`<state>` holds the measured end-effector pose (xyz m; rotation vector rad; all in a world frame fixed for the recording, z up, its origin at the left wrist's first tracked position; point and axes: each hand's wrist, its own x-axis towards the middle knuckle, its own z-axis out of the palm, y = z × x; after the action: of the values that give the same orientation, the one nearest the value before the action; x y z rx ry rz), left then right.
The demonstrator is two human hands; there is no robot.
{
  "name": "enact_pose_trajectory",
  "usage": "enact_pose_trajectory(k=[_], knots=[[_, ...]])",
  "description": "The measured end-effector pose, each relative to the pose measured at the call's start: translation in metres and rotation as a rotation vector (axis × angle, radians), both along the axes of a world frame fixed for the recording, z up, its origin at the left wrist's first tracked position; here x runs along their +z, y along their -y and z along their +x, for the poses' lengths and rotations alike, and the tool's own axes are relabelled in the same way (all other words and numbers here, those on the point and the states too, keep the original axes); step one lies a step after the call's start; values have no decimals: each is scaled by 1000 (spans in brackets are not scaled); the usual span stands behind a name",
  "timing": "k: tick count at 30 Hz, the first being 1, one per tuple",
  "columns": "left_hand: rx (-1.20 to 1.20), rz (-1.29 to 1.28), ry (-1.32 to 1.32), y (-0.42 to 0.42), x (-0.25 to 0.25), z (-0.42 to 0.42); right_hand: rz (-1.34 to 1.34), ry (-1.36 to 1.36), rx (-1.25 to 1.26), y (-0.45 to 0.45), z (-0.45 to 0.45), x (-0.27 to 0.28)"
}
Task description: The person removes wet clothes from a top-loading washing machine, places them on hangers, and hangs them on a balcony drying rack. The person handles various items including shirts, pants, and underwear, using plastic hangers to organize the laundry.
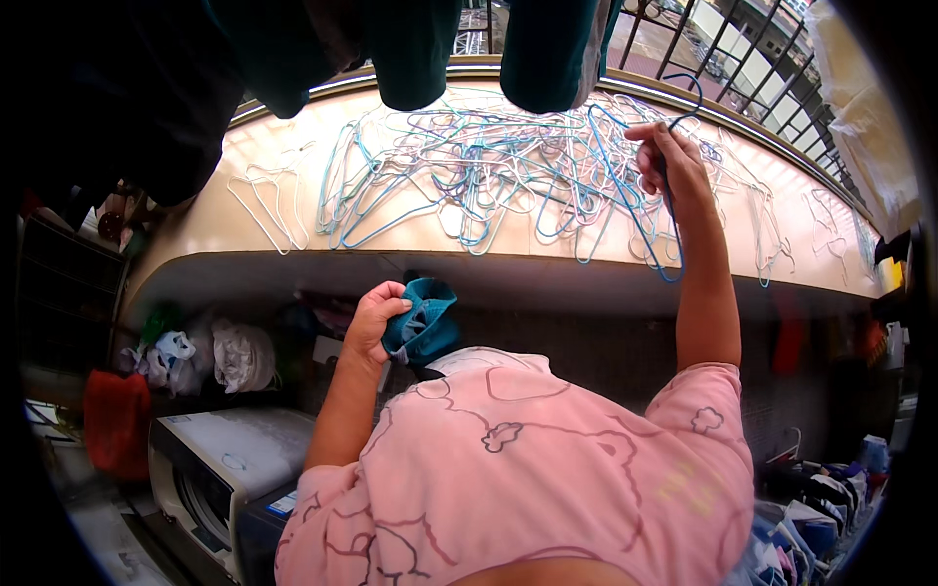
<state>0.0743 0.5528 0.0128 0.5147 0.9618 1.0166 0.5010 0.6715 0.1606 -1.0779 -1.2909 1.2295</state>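
My left hand [379, 315] grips a bunched teal garment [423, 322] in front of my chest, below the ledge's front edge; the opening of the cloth faces up. Raised over the right part of the ledge, my right hand [668, 161] holds a blue clothes hanger [623, 183] near its neck. Its hook points up towards the window bars, and its lower corner hangs down near the ledge's front edge. Under and behind it spreads a tangled heap of wire clothes hangers [476, 168], in white, blue, teal and purple.
Beige ledge [220, 220] runs below a barred window [722, 44]. Dark teal clothes [410, 58] hang overhead. A few white hangers [275, 198] lie at left. Below stand a front-loading washing machine [227, 461], plastic bags [242, 351] and a red cloth [117, 425]. Hung clothes [813, 513] fill the lower right.
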Motion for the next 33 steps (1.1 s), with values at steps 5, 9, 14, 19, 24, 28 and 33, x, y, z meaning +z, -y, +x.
enact_pose_trajectory(k=[5, 9, 14, 19, 24, 28, 33], knots=[[-149, 37, -62, -12, -4, 6, -42, 166, -56, 78, 7, -18], [-195, 5, -117, -15, 8, 18, -149, 74, 190, 144, -31, -39], [-362, 38, -160, -20, 20, 45, -403, -135, 315, 162, -104, -86], [-595, 159, -310, -10, 24, 83, -538, -382, -13, 163, -139, -146], [-754, 409, -515, 17, 18, 123, -318, -483, -620, 180, -141, -176], [-844, 846, -638, 44, 27, 145, -3, -466, -864, 208, -138, -158], [-1004, 915, -666, 71, 30, 156, 287, -334, -1040, 238, -128, -134]])
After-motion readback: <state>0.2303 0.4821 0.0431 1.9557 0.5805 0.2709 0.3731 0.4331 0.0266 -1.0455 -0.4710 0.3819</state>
